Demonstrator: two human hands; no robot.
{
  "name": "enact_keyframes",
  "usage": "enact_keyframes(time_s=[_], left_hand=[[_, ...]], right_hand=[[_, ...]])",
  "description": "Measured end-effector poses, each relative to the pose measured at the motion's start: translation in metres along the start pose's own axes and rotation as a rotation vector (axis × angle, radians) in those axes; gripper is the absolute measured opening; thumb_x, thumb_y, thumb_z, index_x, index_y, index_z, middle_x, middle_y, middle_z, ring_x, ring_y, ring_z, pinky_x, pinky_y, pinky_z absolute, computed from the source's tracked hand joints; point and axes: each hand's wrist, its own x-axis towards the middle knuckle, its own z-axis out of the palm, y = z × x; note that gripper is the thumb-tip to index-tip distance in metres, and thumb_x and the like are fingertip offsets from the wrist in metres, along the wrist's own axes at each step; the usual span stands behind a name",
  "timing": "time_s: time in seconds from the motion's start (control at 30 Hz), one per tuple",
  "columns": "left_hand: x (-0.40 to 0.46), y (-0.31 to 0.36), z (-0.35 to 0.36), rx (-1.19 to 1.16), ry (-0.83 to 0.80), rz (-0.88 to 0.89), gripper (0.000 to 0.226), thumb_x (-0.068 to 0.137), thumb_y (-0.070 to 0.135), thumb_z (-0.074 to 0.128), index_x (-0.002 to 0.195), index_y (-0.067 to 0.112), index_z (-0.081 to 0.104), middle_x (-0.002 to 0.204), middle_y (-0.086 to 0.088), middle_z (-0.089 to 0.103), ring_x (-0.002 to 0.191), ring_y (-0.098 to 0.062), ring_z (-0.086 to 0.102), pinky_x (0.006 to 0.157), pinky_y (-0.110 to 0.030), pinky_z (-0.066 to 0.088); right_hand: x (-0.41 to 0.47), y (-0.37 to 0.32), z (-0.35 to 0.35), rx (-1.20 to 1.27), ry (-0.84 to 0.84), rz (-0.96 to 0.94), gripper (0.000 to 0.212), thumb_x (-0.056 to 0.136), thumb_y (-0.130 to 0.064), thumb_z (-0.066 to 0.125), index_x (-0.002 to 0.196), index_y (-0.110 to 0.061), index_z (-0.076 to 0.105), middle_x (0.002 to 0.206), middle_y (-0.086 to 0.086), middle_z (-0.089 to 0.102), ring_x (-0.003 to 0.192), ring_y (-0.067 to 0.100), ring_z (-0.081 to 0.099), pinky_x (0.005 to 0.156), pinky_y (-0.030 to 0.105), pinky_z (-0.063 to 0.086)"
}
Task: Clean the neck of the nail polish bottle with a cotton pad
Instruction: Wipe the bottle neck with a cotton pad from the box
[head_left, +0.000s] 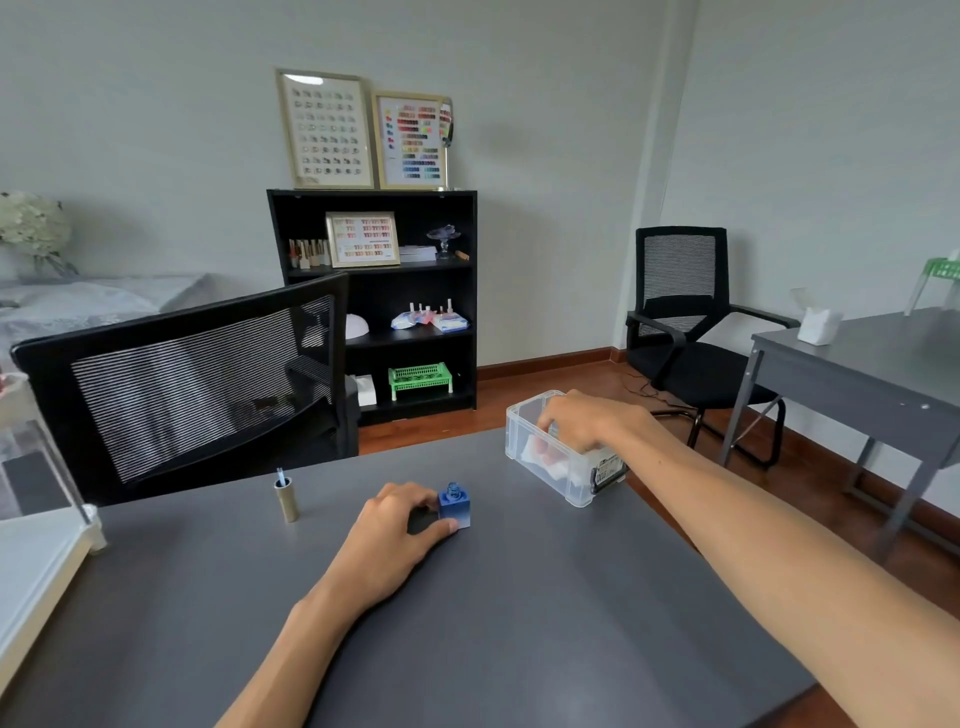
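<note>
A small square blue nail polish bottle (455, 506) stands uncapped on the dark grey table (519, 623), its neck bare. My left hand (402, 525) grips it from the left, thumb and fingers on its sides. The gold cap (286, 498) stands upside down to the left, brush pointing up. At the table's far right sits a clear plastic box (563, 480) holding white cotton pads (535, 451). My right hand (584, 420) reaches down into the box, fingers among the pads. Whether a pad is pinched is hidden by the box wall and the hand.
A black mesh chair (197, 384) stands at the table's far side. A white tray or frame (47, 561) lies at the left edge. Behind are a black shelf unit (379, 306), a second chair (685, 322) and another grey desk (872, 369) to the right.
</note>
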Motion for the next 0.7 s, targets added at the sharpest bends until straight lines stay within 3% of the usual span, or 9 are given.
enact_keyframes(time_s=[0.07, 0.1, 0.2, 0.37, 0.47, 0.6, 0.7], left_hand=[[0.0, 0.001, 0.0, -0.002, 0.003, 0.0, 0.017, 0.088, 0.048, 0.069, 0.097, 0.045, 0.055, 0.097, 0.027, 0.052, 0.095, 0.009, 0.05, 0.076, -0.006, 0.035], [0.0, 0.001, 0.0, -0.003, 0.004, 0.002, 0.017, 0.088, 0.047, 0.069, 0.097, 0.045, 0.055, 0.097, 0.027, 0.052, 0.095, 0.007, 0.05, 0.077, -0.007, 0.036], [0.0, 0.0, 0.0, -0.007, 0.004, 0.002, 0.016, 0.088, 0.047, 0.069, 0.097, 0.044, 0.056, 0.097, 0.027, 0.053, 0.095, 0.004, 0.051, 0.079, -0.01, 0.036], [0.0, 0.0, 0.0, 0.0, 0.005, 0.008, 0.017, 0.088, 0.048, 0.069, 0.098, 0.043, 0.056, 0.096, 0.027, 0.053, 0.096, 0.001, 0.051, 0.078, -0.01, 0.037], [0.0, 0.0, 0.0, -0.001, 0.003, 0.009, 0.017, 0.089, 0.048, 0.068, 0.099, 0.042, 0.056, 0.098, 0.025, 0.055, 0.099, -0.001, 0.051, 0.079, -0.011, 0.036], [0.0, -0.001, 0.001, -0.007, 0.01, 0.01, 0.018, 0.089, 0.046, 0.069, 0.101, 0.037, 0.06, 0.098, 0.023, 0.056, 0.102, -0.003, 0.052, 0.084, -0.016, 0.038], [0.0, 0.0, 0.001, -0.016, 0.028, 0.009, 0.018, 0.089, 0.044, 0.07, 0.102, 0.033, 0.063, 0.096, 0.026, 0.054, 0.102, -0.006, 0.053, 0.086, -0.018, 0.038]], right_hand=[[0.002, 0.002, 0.0, 0.009, 0.035, -0.005, 0.034, 0.089, -0.011, 0.065, 0.112, -0.036, 0.072, 0.116, 0.005, 0.052, 0.081, 0.028, 0.066, 0.064, 0.033, 0.055], [0.003, 0.004, -0.001, 0.03, 0.056, -0.005, 0.033, 0.088, -0.008, 0.061, 0.105, -0.034, 0.075, 0.118, 0.008, 0.055, 0.087, 0.032, 0.069, 0.062, 0.033, 0.056], [0.003, 0.008, -0.005, 0.137, 0.108, -0.011, 0.016, 0.085, -0.019, 0.065, 0.084, -0.032, 0.074, 0.107, 0.007, 0.063, 0.093, 0.029, 0.07, 0.072, 0.038, 0.06], [0.001, 0.017, -0.006, 0.276, 0.176, -0.064, 0.007, 0.088, -0.031, 0.069, 0.082, -0.033, 0.066, 0.105, -0.008, 0.066, 0.105, 0.013, 0.054, 0.073, 0.03, 0.042], [0.0, 0.019, -0.007, 0.381, 0.206, -0.086, 0.008, 0.088, -0.023, 0.069, 0.086, -0.03, 0.068, 0.099, -0.007, 0.07, 0.1, 0.011, 0.061, 0.071, 0.025, 0.044], [-0.004, 0.019, -0.012, 0.458, 0.215, -0.083, 0.031, 0.089, -0.011, 0.062, 0.111, -0.03, 0.071, 0.089, -0.012, 0.07, 0.075, 0.001, 0.061, 0.056, 0.015, 0.041], [-0.007, 0.021, -0.018, 0.435, 0.255, -0.081, 0.02, 0.085, -0.017, 0.068, 0.097, -0.027, 0.081, 0.081, -0.021, 0.069, 0.075, 0.001, 0.063, 0.058, 0.012, 0.041]])
